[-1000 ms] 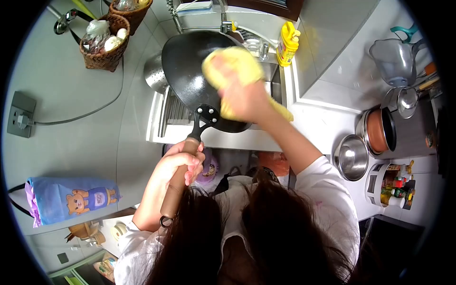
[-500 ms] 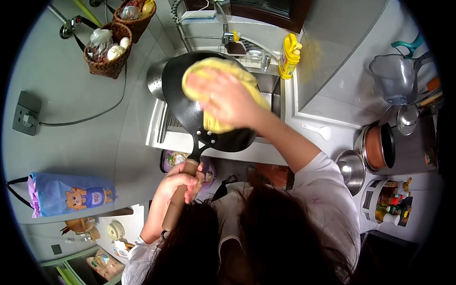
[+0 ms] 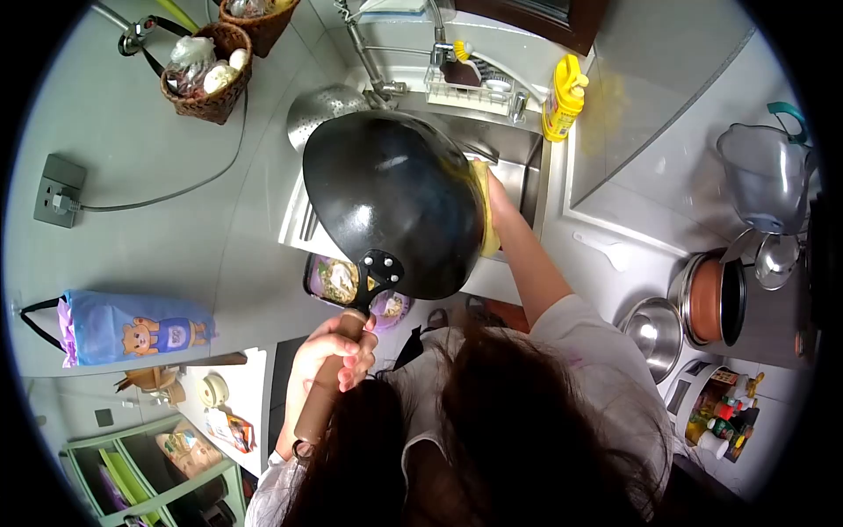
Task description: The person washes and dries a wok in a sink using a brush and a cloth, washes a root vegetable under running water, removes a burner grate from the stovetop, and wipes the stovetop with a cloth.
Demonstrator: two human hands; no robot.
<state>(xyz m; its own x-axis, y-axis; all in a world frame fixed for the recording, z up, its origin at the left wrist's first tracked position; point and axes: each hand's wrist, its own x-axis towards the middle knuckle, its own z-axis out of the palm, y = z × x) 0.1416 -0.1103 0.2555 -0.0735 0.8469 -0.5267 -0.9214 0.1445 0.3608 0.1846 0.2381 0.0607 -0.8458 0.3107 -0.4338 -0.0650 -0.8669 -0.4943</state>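
A black wok (image 3: 395, 193) is held up in front of the sink, its broad glossy surface facing me. My left hand (image 3: 338, 351) is closed around its brown wooden handle (image 3: 320, 400), just below the riveted black bracket. My right hand (image 3: 500, 200) presses a yellow cloth (image 3: 485, 211) against the wok's right edge. The wok hides part of the cloth and most of the right fingers.
Behind the wok lie the metal sink (image 3: 527, 158), a perforated steel colander (image 3: 320, 114) and a faucet (image 3: 439, 48). A yellow detergent bottle (image 3: 564, 98) stands at the sink's corner. On the right counter are a white spoon (image 3: 606, 250), a steel bowl (image 3: 652, 334) and pots (image 3: 707, 299).
My right hand and the cloth have moved from the middle of the wok to its right edge. The wok has turned and shifted slightly; my left hand keeps its grip.
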